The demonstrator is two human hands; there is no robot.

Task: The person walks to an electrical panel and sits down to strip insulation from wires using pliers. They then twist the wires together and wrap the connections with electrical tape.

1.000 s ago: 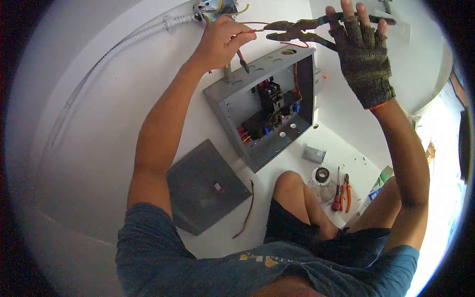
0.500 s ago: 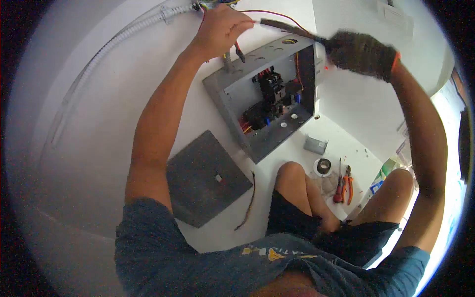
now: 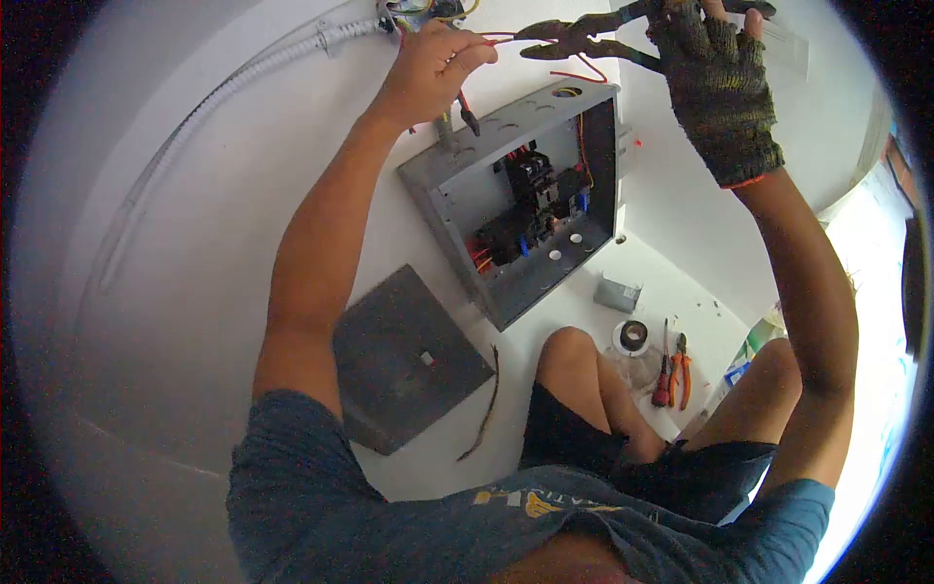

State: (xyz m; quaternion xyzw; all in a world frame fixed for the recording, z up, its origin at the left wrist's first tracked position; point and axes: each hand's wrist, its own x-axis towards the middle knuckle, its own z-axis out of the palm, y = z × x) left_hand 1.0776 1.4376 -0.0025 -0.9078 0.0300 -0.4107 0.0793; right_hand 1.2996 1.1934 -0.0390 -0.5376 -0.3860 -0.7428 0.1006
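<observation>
Near the top of the view my left hand [image 3: 433, 73] is bare, its thumb and fingers pinched on a red wire [image 3: 584, 64]. My right hand [image 3: 715, 97], in a dark knitted fingerless glove, grips the handles of a pair of pliers [image 3: 574, 39]. The plier jaws are spread and point left, with the wire running across them in this view. Below both hands, the grey metal electrical box [image 3: 448, 200] lies with its front uncovered, showing black breakers [image 3: 533, 190] and coloured wires.
White corrugated conduit [image 3: 263, 68] leads to a wire junction [image 3: 418, 12] at the top. A dark square panel [image 3: 409, 341] lies lower left beside a thin brown strip [image 3: 482, 409]. Tape [image 3: 633, 336], a red-handled screwdriver [image 3: 663, 384] and orange-handled pliers [image 3: 684, 375] rest near my knees.
The gloved hand has turned upright and the pliers' jaws have spread apart; before, they were closed near my left fingertips. My left hand stays almost in place.
</observation>
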